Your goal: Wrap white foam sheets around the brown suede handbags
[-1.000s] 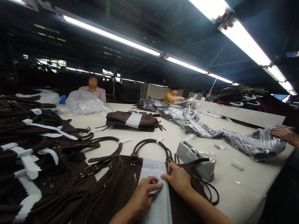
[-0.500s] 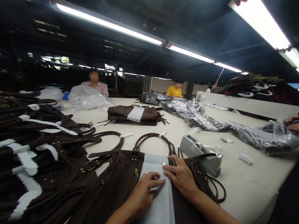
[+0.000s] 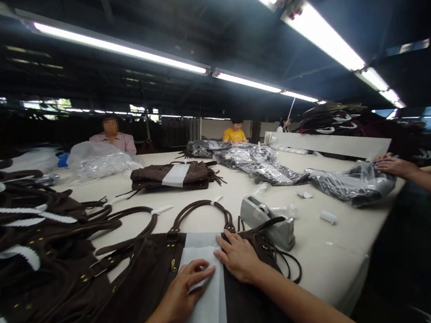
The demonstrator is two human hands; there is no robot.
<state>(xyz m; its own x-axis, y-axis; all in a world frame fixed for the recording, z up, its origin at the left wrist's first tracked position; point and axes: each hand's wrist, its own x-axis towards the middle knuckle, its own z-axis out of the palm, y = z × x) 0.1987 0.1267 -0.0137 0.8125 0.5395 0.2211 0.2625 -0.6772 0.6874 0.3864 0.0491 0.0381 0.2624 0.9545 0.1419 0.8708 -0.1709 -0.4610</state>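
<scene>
A dark brown bag (image 3: 152,256) lies flat in front of me, its looped handles pointing away. Down its middle runs a strip of thin white paper (image 3: 201,302). My left hand (image 3: 187,288) rests on the paper with its fingers apart and bent, holding nothing. Beside it, my right hand (image 3: 239,257) lies spread over the paper's right edge and the bag near the handle base. A grey tape dispenser (image 3: 268,221) stands just beyond my right hand, partly behind a handle.
Brown bags with white-wrapped handles (image 3: 23,247) pile up at left. A folded brown bag (image 3: 169,177) lies ahead. Plastic-wrapped items (image 3: 255,161) cross the table (image 3: 332,246); a person's hands (image 3: 396,165) touch one at right. Other people sit at the far side.
The view has swung to the right, so the table's contents sit further left. My right hand has flattened over the paper's edge. More of the person at right shows.
</scene>
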